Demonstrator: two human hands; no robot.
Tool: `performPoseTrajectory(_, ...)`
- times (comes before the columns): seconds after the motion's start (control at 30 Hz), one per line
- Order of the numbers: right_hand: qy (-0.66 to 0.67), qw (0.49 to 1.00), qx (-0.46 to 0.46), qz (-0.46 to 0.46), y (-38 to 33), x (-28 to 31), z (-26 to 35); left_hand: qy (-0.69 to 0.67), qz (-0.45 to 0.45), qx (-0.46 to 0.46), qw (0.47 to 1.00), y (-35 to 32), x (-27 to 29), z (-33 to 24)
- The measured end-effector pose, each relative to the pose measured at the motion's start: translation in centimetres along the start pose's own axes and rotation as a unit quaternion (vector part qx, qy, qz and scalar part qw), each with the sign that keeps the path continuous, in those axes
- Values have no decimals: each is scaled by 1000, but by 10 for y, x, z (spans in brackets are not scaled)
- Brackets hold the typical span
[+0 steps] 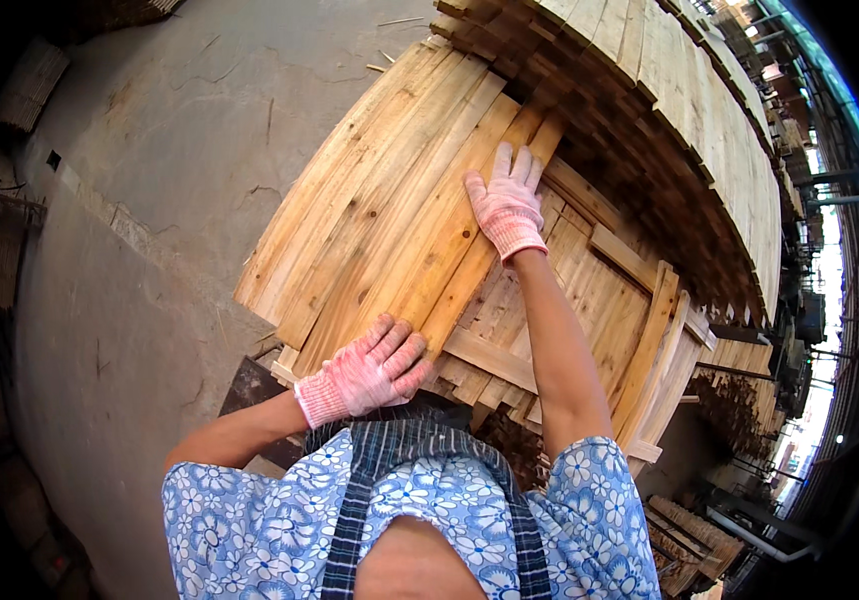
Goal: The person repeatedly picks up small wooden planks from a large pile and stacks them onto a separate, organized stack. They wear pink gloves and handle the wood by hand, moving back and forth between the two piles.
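Lying on long yellowish wooden planks [379,190] at centre: pink-gloved left hand [371,367], slightly spread, at near edge; pink-gloved right hand [509,203], spread, toward far edge; broad grey concrete floor [149,260] leftward.

legibility check: no text, label, brand, number or sign is reading clearly. wooden boards [389,200] and flowered shirt [249,510] are showing no legible lettering. cluttered background [811,320] at right is appearing too small and blurred for reading.
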State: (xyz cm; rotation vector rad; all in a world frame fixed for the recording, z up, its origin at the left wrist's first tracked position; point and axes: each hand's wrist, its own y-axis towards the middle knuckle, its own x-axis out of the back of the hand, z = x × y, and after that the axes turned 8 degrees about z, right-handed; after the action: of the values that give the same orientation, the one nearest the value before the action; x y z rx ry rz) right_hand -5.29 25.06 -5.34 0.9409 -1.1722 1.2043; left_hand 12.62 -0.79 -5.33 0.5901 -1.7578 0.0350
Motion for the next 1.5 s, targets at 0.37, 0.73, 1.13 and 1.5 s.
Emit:
performPoseTrajectory(0.37,162,977,-77,-118,-33,-11,7,-37,47,71,996,-24,29,0)
performPoseTrajectory(0.73,220,967,-106,-77,-82,-42,29,53,137,23,989,-45,21,19)
performPoseTrajectory(1.13,276,951,-135,-31,-68,-20,19,94,108,19,990,8,19,36)
performPoseTrajectory(1.5,286,949,-93,-97,-64,-52,-7,-263,-158,476,824,-35,95,138)
